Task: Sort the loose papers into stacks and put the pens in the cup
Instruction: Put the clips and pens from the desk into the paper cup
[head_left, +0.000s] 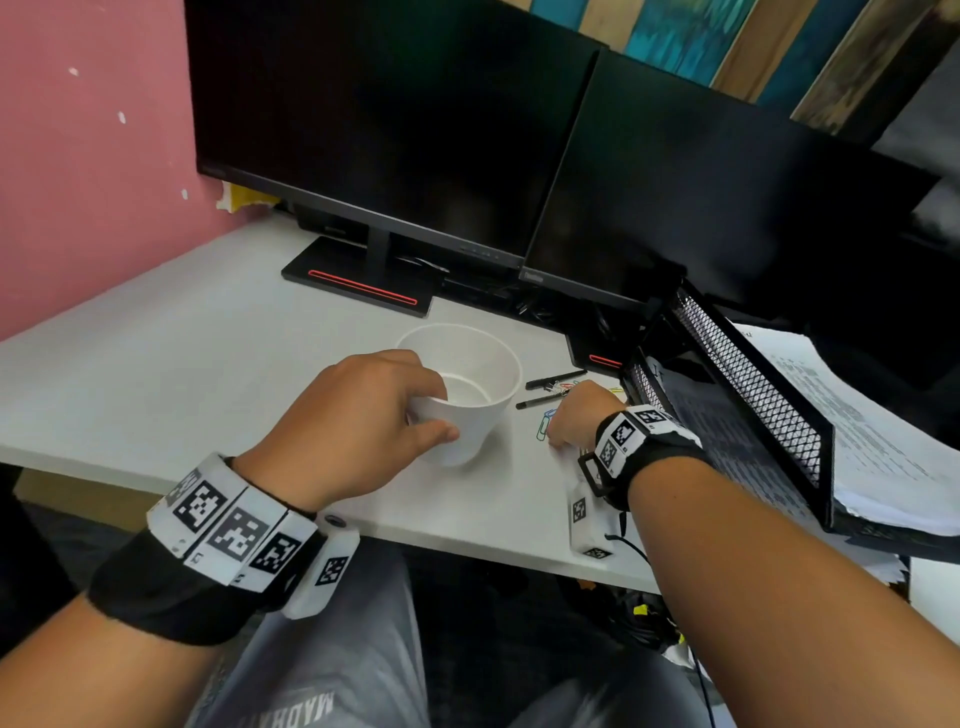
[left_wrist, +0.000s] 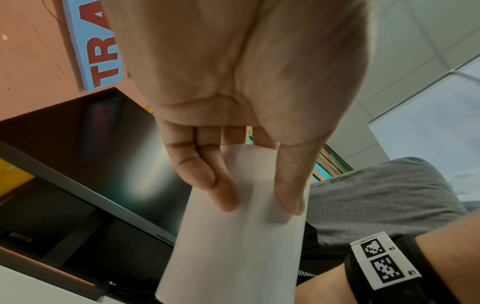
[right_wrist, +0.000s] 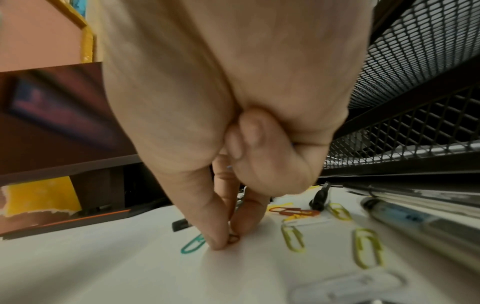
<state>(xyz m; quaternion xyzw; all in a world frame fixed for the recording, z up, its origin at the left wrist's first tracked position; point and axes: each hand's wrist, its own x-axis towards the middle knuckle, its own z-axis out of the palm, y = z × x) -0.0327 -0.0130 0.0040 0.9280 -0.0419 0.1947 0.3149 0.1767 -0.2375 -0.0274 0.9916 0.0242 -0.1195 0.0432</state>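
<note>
A white paper cup (head_left: 475, 382) stands on the white desk (head_left: 182, 364), and my left hand (head_left: 436, 410) grips its near wall, thumb on one side, fingers on the other. In the left wrist view the cup (left_wrist: 239, 246) sits between the fingers (left_wrist: 223, 197) and thumb of that hand (left_wrist: 257, 203). My right hand (head_left: 563, 423) is down on the desk to the cup's right. There its thumb and forefinger pinch a small brownish paper clip (right_wrist: 233, 238), so my right hand (right_wrist: 230, 236) touches the surface. Two black pens (head_left: 555, 379) (head_left: 540, 401) lie just beyond it.
Coloured paper clips (right_wrist: 293, 238) are scattered around my right hand, and a clear pen (right_wrist: 415, 220) lies by the black mesh tray (head_left: 753, 395). Printed papers (head_left: 857, 415) fill that tray at the right. Two dark monitors (head_left: 395, 130) stand behind the cup.
</note>
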